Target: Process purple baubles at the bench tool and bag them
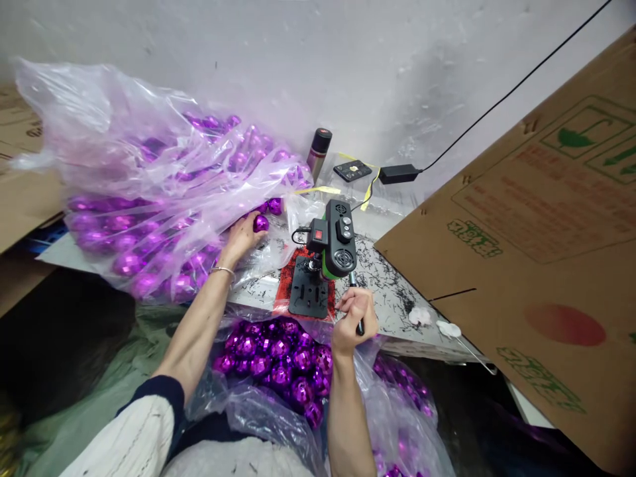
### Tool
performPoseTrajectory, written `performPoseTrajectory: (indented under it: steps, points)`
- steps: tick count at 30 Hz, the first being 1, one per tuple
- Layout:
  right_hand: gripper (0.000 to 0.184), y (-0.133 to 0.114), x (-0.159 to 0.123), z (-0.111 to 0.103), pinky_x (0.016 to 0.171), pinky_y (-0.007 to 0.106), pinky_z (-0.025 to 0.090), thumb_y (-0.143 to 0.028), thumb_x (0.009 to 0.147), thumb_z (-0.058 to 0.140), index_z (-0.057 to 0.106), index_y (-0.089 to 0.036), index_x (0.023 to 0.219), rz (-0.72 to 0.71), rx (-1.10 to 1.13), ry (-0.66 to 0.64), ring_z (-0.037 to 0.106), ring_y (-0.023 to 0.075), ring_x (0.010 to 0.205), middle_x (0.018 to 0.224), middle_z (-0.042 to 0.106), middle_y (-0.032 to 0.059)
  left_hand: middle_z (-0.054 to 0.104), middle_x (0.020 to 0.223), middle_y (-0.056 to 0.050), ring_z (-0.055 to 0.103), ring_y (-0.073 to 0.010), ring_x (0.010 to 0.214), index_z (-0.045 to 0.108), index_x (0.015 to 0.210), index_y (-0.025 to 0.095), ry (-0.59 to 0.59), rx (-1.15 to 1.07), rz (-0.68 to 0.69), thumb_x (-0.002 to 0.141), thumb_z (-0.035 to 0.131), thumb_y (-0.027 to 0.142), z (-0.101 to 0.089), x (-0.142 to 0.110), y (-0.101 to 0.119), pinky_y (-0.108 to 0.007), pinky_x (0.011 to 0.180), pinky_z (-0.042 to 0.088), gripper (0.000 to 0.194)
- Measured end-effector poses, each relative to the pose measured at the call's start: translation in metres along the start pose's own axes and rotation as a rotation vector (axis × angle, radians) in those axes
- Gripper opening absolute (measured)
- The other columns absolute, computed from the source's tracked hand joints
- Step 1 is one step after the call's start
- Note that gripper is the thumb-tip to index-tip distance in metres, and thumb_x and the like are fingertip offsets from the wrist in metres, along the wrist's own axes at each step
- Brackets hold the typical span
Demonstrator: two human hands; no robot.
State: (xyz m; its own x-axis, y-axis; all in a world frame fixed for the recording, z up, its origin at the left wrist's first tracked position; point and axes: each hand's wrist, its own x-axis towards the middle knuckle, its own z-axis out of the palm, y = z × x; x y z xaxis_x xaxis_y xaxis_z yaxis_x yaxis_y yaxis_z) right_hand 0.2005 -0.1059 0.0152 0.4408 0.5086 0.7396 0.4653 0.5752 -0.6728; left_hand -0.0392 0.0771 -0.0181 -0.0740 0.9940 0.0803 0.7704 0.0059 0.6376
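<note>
My left hand (243,237) has its fingers closed on a shiny purple bauble (261,224) at the mouth of a clear plastic bag (163,159) full of such balls. My right hand (356,313) is wrapped round the black handle (360,327) of a small black bench press (340,238) with a red switch and round knobs. The press stands on a slotted black base plate (309,295) over a red patch on the bench. Below the bench edge, a second open bag holds many faceted purple baubles (281,358) near my lap.
A thermos flask (318,154), a phone-like black device (352,170) and a black power adapter (399,173) lie or stand behind the press. Large cardboard boxes (536,245) bound the right side. Short black bits litter the bench (382,281).
</note>
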Motion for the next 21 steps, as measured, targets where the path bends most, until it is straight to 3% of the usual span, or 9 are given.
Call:
performPoseTrajectory:
  steps: [3, 5, 9, 13, 17, 21]
  points:
    - [0.042, -0.001, 0.001, 0.000, 0.054, 0.030, 0.041, -0.029, 0.110, 0.049, 0.052, -0.024, 0.068, 0.001, 0.009, -0.003, 0.053, 0.0128, 0.056, 0.067, 0.055, -0.0035, 0.067, 0.147, -0.019, 0.066, -0.0374, 0.135, 0.057, 0.149, 0.018, 0.095, -0.224, 0.062, 0.087, 0.081, 0.040, -0.003, -0.021, 0.005, -0.055, 0.118, 0.051, 0.070]
    - [0.043, -0.003, 0.003, 0.000, 0.054, 0.029, 0.040, -0.030, 0.110, 0.049, 0.052, -0.023, 0.068, 0.015, 0.023, -0.005, 0.053, 0.0124, 0.056, 0.067, 0.055, -0.0037, 0.067, 0.144, -0.017, 0.070, -0.0347, 0.128, 0.058, 0.147, 0.018, 0.099, -0.396, 0.073, 0.085, 0.083, 0.046, -0.006, -0.045, 0.010, -0.052, 0.112, 0.058, 0.072]
    - [0.047, -0.011, 0.013, 0.002, 0.057, 0.029, 0.042, -0.035, 0.111, 0.049, 0.051, -0.023, 0.065, 0.067, 0.010, 0.004, 0.053, 0.0121, 0.058, 0.063, 0.052, -0.0042, 0.076, 0.130, -0.012, 0.077, -0.0278, 0.112, 0.059, 0.147, 0.021, -0.055, -0.717, 0.126, 0.085, 0.082, 0.055, 0.002, -0.108, 0.022, -0.044, 0.102, 0.065, 0.074]
    - [0.051, -0.020, 0.028, 0.003, 0.058, 0.029, 0.043, -0.038, 0.111, 0.050, 0.047, -0.024, 0.062, 0.096, -0.006, -0.006, 0.054, 0.0124, 0.058, 0.058, 0.047, -0.0053, 0.079, 0.125, -0.013, 0.079, -0.0261, 0.109, 0.062, 0.144, 0.020, -0.212, -0.905, 0.107, 0.088, 0.079, 0.059, 0.035, -0.157, 0.029, -0.039, 0.097, 0.066, 0.071]
    - [0.052, -0.026, 0.038, 0.002, 0.058, 0.029, 0.043, -0.040, 0.111, 0.050, 0.045, -0.025, 0.062, 0.108, -0.012, -0.048, 0.055, 0.0127, 0.060, 0.058, 0.046, -0.0048, 0.079, 0.129, -0.012, 0.078, -0.0254, 0.114, 0.061, 0.145, 0.020, -0.266, -0.965, 0.047, 0.086, 0.080, 0.060, 0.069, -0.170, 0.029, -0.039, 0.102, 0.065, 0.074]
    - [0.051, -0.027, 0.039, 0.002, 0.060, 0.030, 0.044, -0.040, 0.112, 0.048, 0.044, -0.025, 0.063, 0.113, -0.028, -0.066, 0.054, 0.0126, 0.061, 0.060, 0.045, -0.0047, 0.079, 0.129, -0.013, 0.078, -0.0274, 0.116, 0.062, 0.143, 0.019, -0.247, -1.009, 0.006, 0.083, 0.085, 0.058, 0.085, -0.166, 0.027, -0.043, 0.105, 0.063, 0.075]
